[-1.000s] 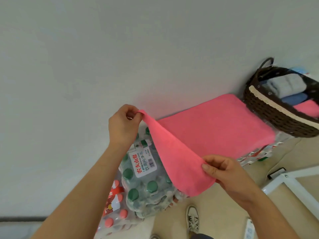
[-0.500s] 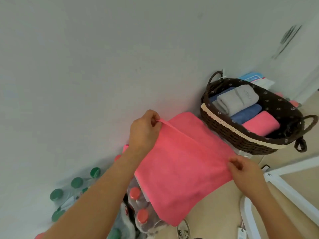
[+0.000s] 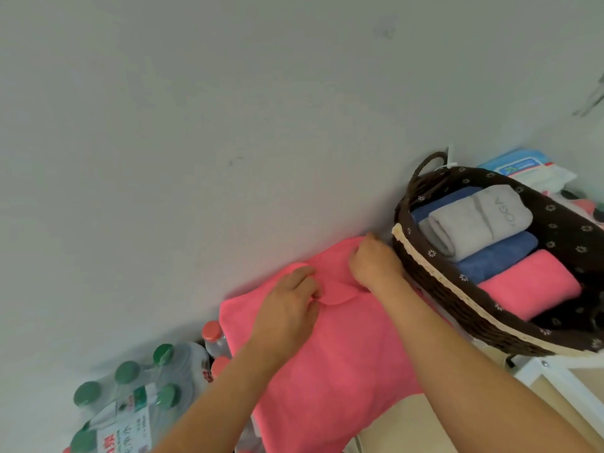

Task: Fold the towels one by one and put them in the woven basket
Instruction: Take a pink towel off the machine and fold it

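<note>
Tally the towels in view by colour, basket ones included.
Pink: 2, spread pink towel and pink towel in woven basket
Grey: 1, grey towel
Blue: 1, blue towel; perhaps a second behind the grey
Total: 4, perhaps 5

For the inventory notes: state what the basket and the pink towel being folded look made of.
The basket: dark brown woven strands, likely wicker or paper rope, matte; cream lace trim, flower-print cloth liner. The pink towel: soft cloth, probably microfibre; its fuzzy matte nap and limp folds suggest so.

Home storage corner: shrink-wrapped water bottle packs [image 3: 130, 397] against plain wall [image 3: 228, 109], towel-filled woven basket [image 3: 457, 299].
</note>
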Tool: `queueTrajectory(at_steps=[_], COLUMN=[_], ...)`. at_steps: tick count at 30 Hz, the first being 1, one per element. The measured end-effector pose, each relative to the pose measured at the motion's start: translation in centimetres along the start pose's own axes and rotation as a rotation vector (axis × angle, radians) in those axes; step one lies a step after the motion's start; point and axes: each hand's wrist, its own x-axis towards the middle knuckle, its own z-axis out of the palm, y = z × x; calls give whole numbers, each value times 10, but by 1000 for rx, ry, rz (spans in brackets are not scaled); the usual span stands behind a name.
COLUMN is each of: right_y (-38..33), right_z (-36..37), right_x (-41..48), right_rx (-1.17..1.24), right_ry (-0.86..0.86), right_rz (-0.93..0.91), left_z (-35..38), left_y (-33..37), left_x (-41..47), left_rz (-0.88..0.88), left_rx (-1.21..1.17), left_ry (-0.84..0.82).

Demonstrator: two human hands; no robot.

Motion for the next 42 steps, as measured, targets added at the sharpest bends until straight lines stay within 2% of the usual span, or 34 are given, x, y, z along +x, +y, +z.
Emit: queueTrajectory(at_steps=[2, 5, 10, 13, 18, 23, 27, 30, 34, 42], right_y=[-4, -7, -5, -4, 0, 5, 7, 8, 6, 7], right_z=[-1, 0, -16, -31, -42, -47, -50, -53, -56, -58], right_x=[9, 5, -27, -52, -79, -82, -81, -81, -83, -84], right_rx=[2, 46, 351, 631, 759, 926, 927, 890, 878, 914], right_ry=[38, 184, 354, 217, 91, 33, 42, 34, -14, -9], right_rz=[48, 18, -132, -171, -285, -243, -205, -261, -328, -385], left_z=[-2, -5, -13, -20, -28, -30, -34, -43, -52, -55], left_y=[-3, -4, 3, 17, 33, 35, 31, 35, 41, 45], left_x=[-2, -3, 12, 27, 42, 43, 43, 42, 47, 51], left_rz=[5, -6, -83, -197, -300, -290, -230, -213, -266, -255], left_rx=[6, -22, -155, -295, -491, -484, -413, -428, -552, -501], left_ry=[-5, 1, 53, 40, 81, 91, 6, -42, 0, 31])
